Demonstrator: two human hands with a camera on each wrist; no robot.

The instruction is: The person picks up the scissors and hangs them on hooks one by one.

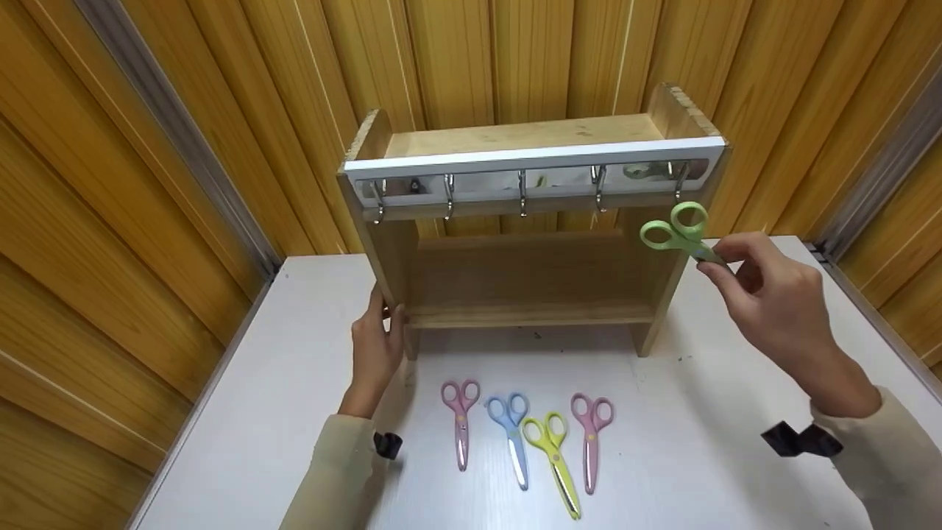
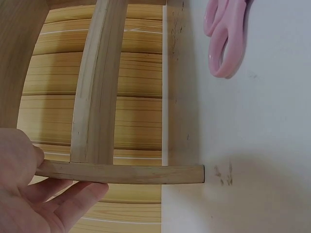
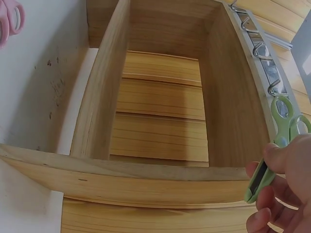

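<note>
My right hand (image 1: 780,302) pinches light green scissors (image 1: 688,232) by the blade end, handle loops up. The loops are just below the rightmost metal hook (image 1: 681,180) of the wooden shelf (image 1: 530,309); in the right wrist view a loop overlaps a hook (image 3: 276,88), and I cannot tell whether they touch. My left hand (image 1: 375,353) grips the shelf's left side panel (image 2: 126,174), thumb on one face and fingers on the other. Pink scissors (image 1: 461,419), blue scissors (image 1: 511,434), yellow scissors (image 1: 553,456) and another pink pair (image 1: 591,438) lie before the shelf.
Several hooks line a white-framed rail (image 1: 530,156) on the shelf's upper front. The shelf stands on a white table (image 1: 257,412), with wood-patterned walls (image 1: 456,59) behind and at both sides. Black objects (image 1: 802,440) sit at both sleeve cuffs.
</note>
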